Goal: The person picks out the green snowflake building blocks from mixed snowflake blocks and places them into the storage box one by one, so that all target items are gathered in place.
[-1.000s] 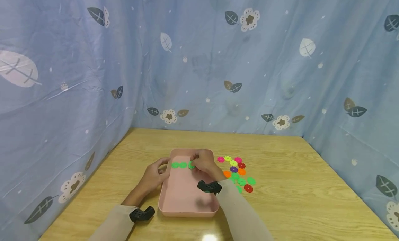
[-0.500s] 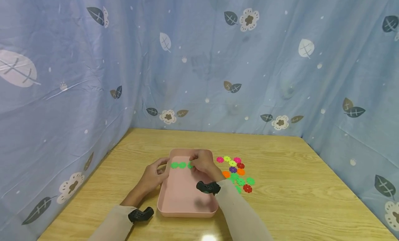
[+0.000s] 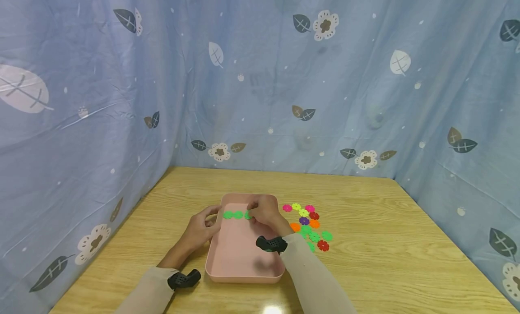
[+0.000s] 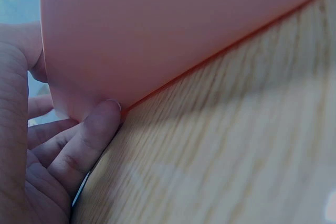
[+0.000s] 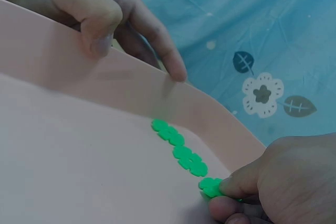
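A pink tray [image 3: 243, 253] lies on the wooden table. My left hand [image 3: 201, 230] grips its left wall, the thumb over the rim on the inner side and fingers outside, as the right wrist view shows. Inside, near the far end, two green flower-shaped plastic discs [image 5: 168, 132] [image 5: 190, 161] lie flat in a row from the left wall. At the right end of that row my right hand [image 3: 266, 210] pinches another green disc [image 5: 211, 186] between thumb and fingers, low over the tray floor. Part of this disc is hidden by the fingertips.
To the right of the tray, loose discs are scattered on the table [image 3: 386, 242]: pink, yellow, red, orange, a purple one [image 3: 304, 220] and several green [image 3: 314, 236]. My right forearm covers some of them. A blue patterned curtain [image 3: 276, 79] surrounds the table's back and sides.
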Motion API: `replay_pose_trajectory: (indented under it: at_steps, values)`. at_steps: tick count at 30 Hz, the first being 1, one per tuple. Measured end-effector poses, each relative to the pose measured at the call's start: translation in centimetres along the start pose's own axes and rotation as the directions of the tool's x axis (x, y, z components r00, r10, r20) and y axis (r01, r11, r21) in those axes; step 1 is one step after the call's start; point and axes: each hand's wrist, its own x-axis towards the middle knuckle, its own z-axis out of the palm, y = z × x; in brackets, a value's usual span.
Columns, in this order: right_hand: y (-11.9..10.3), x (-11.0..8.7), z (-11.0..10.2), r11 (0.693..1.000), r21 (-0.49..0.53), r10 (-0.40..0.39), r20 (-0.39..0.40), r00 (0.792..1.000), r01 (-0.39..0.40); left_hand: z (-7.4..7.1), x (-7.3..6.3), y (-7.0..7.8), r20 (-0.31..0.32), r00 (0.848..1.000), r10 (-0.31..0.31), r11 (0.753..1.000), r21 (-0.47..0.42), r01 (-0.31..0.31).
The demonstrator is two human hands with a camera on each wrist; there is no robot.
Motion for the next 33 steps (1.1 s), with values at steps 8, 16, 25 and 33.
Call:
replay_pose_trajectory:
  at_steps: [8, 16, 25, 33]
  values:
    - [0.13, 0.02, 0.09, 1.0, 0.027, 0.001, 0.006, 1.0, -0.001, -0.03, 0.06, -0.24, -0.001, 1.0, 0.003, 1.0, 0.021, -0.003]
    - [0.0, 0.12, 0.16, 0.999, 0.027, 0.019, 0.006, 1.0, -0.02, -0.05, 0.04, -0.21, -0.001, 1.0, 0.001, 1.0, 0.021, -0.001]
    - [-0.3, 0.02, 0.16, 0.997, -0.083, 0.005, -0.017, 1.0, -0.006, 0.02, 0.02, -0.27, -0.006, 1.0, -0.005, 1.0, 0.015, 0.005]
    - [-0.48, 0.02, 0.18, 0.981, -0.192, -0.021, -0.042, 0.999, 0.013, -0.01, -0.02, -0.13, 0.004, 1.0, -0.001, 1.0, 0.011, 0.001]
